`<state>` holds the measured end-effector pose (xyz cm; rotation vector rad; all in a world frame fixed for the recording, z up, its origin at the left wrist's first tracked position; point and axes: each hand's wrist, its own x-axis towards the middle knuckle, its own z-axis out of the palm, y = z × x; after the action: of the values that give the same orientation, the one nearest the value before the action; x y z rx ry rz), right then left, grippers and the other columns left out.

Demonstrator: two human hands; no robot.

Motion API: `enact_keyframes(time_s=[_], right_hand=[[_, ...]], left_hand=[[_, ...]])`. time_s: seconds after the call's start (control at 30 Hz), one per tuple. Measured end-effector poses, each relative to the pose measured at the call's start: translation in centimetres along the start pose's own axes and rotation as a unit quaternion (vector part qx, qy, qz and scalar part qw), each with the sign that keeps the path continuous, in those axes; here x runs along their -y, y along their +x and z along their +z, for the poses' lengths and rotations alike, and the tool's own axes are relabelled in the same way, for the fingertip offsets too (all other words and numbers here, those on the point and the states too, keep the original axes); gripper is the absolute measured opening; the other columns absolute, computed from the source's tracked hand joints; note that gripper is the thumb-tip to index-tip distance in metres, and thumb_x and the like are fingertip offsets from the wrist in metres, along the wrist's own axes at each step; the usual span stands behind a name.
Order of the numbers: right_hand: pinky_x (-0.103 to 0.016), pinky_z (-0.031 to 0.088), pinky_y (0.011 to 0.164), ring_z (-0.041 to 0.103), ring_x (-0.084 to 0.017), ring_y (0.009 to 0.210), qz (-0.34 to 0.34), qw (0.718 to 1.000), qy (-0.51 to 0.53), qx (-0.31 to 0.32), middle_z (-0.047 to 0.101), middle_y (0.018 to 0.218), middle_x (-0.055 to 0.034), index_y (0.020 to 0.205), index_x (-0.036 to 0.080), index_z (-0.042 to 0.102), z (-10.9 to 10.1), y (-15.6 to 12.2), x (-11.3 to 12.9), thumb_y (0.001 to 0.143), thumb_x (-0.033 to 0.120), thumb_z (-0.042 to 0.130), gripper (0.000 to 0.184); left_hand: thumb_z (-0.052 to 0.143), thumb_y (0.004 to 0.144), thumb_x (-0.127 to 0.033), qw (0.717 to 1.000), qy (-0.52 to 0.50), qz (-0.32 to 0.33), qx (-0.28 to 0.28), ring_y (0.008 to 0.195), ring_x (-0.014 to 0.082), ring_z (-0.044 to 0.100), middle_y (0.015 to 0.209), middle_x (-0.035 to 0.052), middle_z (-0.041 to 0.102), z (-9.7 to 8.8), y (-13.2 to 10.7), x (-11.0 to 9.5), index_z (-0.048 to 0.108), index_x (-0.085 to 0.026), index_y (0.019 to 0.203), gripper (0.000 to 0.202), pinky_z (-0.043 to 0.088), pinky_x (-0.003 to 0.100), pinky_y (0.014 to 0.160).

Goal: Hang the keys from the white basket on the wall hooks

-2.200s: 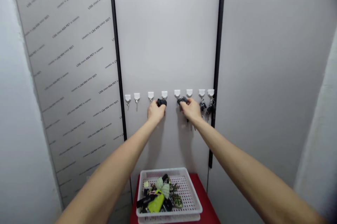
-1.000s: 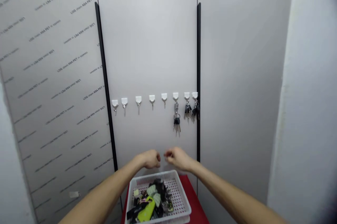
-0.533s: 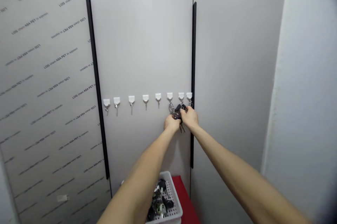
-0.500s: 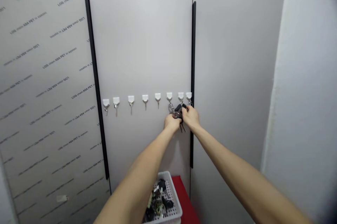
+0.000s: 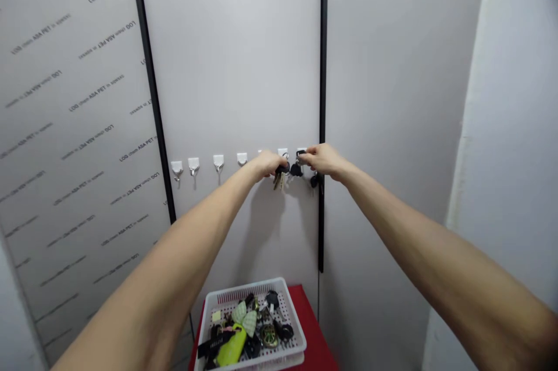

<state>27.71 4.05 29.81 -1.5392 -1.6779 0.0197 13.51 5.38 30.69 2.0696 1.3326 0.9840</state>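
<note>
My left hand (image 5: 269,165) is closed on a bunch of keys (image 5: 281,178) with dark heads and metal blades pointing down. It is in front of the row of white hooks (image 5: 218,160) on the pale cabinet door. A metal ring shows above the bunch, close to a hook (image 5: 282,152). My right hand (image 5: 325,160) pinches a black-headed key (image 5: 300,154) at the neighbouring hook, mostly covering that hook. A second black key head (image 5: 296,170) hangs just below its fingertips. Another black key (image 5: 314,181) hangs under my right hand, beside the long black handle.
A white plastic basket (image 5: 294,308) of keys and key fobs, with a yellow-green tag (image 5: 232,346), stands on a red surface (image 5: 311,324) below. Long black handles (image 5: 324,68) run down the door edges. A white wall (image 5: 505,156) rises at the right.
Both hands have risen and moved apart: the left slightly left, the right up to the hook. The keys between them have separated. More of the basket shows.
</note>
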Motion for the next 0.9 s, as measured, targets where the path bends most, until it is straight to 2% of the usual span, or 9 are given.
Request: enact_keyframes(time_s=[0.13,0.23,0.33,0.4,0.47,0.57,0.63,0.77,0.9], right_hand=[[-0.018,0.028,0.044,0.039,-0.007,0.047,-0.017,0.993,-0.029,-0.115,0.046,0.05,0.0009,0.059,0.014,0.053,1.0,-2.4,-2.1,0.065,0.037,0.037,0.029],[-0.02,0.031,0.051,0.043,-0.011,0.058,-0.018,0.992,-0.058,-0.113,0.049,0.058,-0.0013,0.057,0.014,0.054,2.9,-3.3,-3.2,0.066,0.034,0.037,0.027],[-0.022,0.033,0.062,0.044,-0.014,0.073,-0.029,0.992,-0.073,-0.096,0.05,0.07,-0.0041,0.061,0.015,0.056,4.7,-3.3,-3.0,0.065,0.031,0.04,0.023],[-0.023,0.033,0.065,0.044,-0.014,0.076,-0.024,0.992,-0.073,-0.099,0.05,0.077,-0.0055,0.066,0.015,0.057,5.4,-3.3,-2.9,0.066,0.031,0.04,0.023],[-0.024,0.034,0.066,0.044,-0.015,0.077,-0.006,0.987,-0.065,-0.144,0.048,0.083,-0.0063,0.072,0.016,0.058,5.6,-3.5,-3.2,0.067,0.033,0.039,0.026],[-0.025,0.034,0.069,0.043,-0.015,0.081,0.032,0.968,-0.047,-0.245,0.043,0.091,-0.0069,0.079,0.016,0.057,5.4,-3.6,-4.5,0.066,0.034,0.039,0.029],[-0.025,0.034,0.069,0.043,-0.015,0.082,0.039,0.971,-0.04,-0.233,0.044,0.091,-0.0065,0.078,0.016,0.057,5.4,-3.6,-5.2,0.066,0.034,0.04,0.028],[-0.023,0.034,0.065,0.046,-0.015,0.076,0.026,0.989,-0.032,-0.145,0.05,0.081,-0.0069,0.075,0.016,0.058,5.8,-3.3,-5.1,0.065,0.033,0.04,0.026],[-0.022,0.034,0.057,0.049,-0.014,0.065,0.055,0.982,0.001,-0.178,0.056,0.071,-0.0046,0.075,0.016,0.056,4.8,-2.8,-4.3,0.067,0.035,0.036,0.03]], left_hand=[[0.045,0.051,-0.02,0.996,-0.084,0.019,-0.01,0.044,0.0043,0.037,0.051,-0.0024,0.043,0.1,-1.1,1.6,0.047,-0.012,0.056,0.009,0.031,0.017,0.043],[0.045,0.051,-0.02,0.992,-0.12,0.025,-0.021,0.043,0.0036,0.035,0.05,-0.0027,0.041,0.5,-1.5,2.4,0.045,-0.013,0.054,0.008,0.029,0.016,0.041],[0.046,0.051,-0.02,0.992,-0.126,0.015,-0.023,0.043,0.0037,0.034,0.048,-0.0032,0.039,0.8,-1.9,2.9,0.045,-0.013,0.052,0.008,0.028,0.016,0.04],[0.046,0.051,-0.02,0.992,-0.126,0.009,-0.022,0.043,0.004,0.034,0.047,-0.0034,0.039,0.9,-2.4,3.2,0.045,-0.013,0.052,0.008,0.028,0.016,0.041],[0.045,0.051,-0.02,0.992,-0.128,0.006,-0.016,0.044,0.0041,0.034,0.048,-0.0034,0.039,0.7,-2.9,3.6,0.046,-0.013,0.053,0.007,0.029,0.017,0.042],[0.045,0.051,-0.019,0.991,-0.137,0.003,0.004,0.045,0.0039,0.034,0.049,-0.0034,0.04,0.4,-3.5,4.6,0.047,-0.013,0.053,0.007,0.029,0.016,0.043],[0.046,0.051,-0.019,0.99,-0.14,-0.005,0.009,0.045,0.0038,0.034,0.049,-0.0037,0.04,0.5,-3.6,5.2,0.046,-0.012,0.052,0.006,0.028,0.016,0.042],[0.046,0.051,-0.018,0.991,-0.136,-0.014,0.015,0.043,0.0039,0.033,0.046,-0.004,0.038,1.4,-3.8,5.6,0.046,-0.012,0.052,0.006,0.027,0.016,0.041],[0.046,0.052,-0.018,0.992,-0.118,0.002,0.041,0.045,0.0043,0.035,0.048,-0.0027,0.043,1.5,-4.3,5.5,0.049,-0.012,0.054,0.007,0.029,0.016,0.042]])
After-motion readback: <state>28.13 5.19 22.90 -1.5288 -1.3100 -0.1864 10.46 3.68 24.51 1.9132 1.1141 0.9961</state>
